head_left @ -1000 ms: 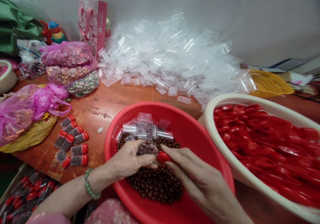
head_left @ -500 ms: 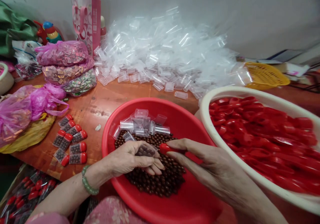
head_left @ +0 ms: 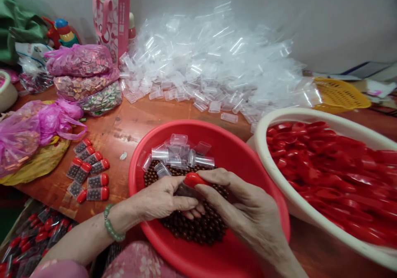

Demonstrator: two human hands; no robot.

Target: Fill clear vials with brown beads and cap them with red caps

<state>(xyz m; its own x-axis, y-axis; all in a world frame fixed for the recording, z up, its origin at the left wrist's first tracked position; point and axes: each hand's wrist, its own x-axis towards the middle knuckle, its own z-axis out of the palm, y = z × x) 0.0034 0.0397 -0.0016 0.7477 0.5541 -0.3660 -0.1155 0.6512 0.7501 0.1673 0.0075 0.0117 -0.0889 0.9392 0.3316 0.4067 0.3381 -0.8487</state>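
Clear tube (head_left: 187, 191) lies in the left hand (head_left: 166, 199), above the red basin (head_left: 243, 174) at the front edge of the bench (head_left: 124, 119). The left fingers hold it between thumb and fingers, covering most of it. On the right hand (head_left: 245, 205), thumb and forefinger are narrow, pinching 1 red cap (head_left: 194, 179) at the tube's end. How far the cap sits on the tube cannot be told, since the fingers hide the join.

The step in hand looks like capping; the next move calls for lining up the 2 rims and pressing the cap straight, with the tube kept level.

Brown beads (head_left: 198, 228) lie in the basin, with loose clear tubes (head_left: 178, 156) over them toward its far rim. By the bench's left front edge, 9 capped tubes (head_left: 97, 194) rest just beside the basin. On the right, a white tub (head_left: 261, 135) holds more red caps (head_left: 341, 183). Along the bench's back edge, a heap of clear tubes (head_left: 211, 69) stands against the wall.
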